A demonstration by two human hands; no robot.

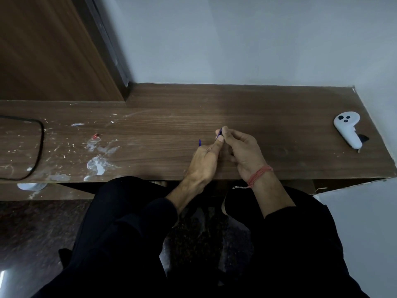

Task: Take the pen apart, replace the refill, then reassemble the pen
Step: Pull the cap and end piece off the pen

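Both hands meet over the middle of the brown wooden table (171, 125). My left hand (205, 160) and my right hand (242, 151) pinch a thin dark blue pen (219, 134) between them, and only a short stretch of it shows between the fingertips. A small blue piece (199, 142) pokes out just left of my left hand; I cannot tell if it is part of the pen or a separate refill. The rest of the pen is hidden by the fingers.
A white handheld controller (347, 129) lies at the table's right end. A black cable (39, 145) loops at the left edge, with white paint smears (97, 165) and a tiny red object (95, 136) nearby. A grey wall (236, 39) stands behind the table.
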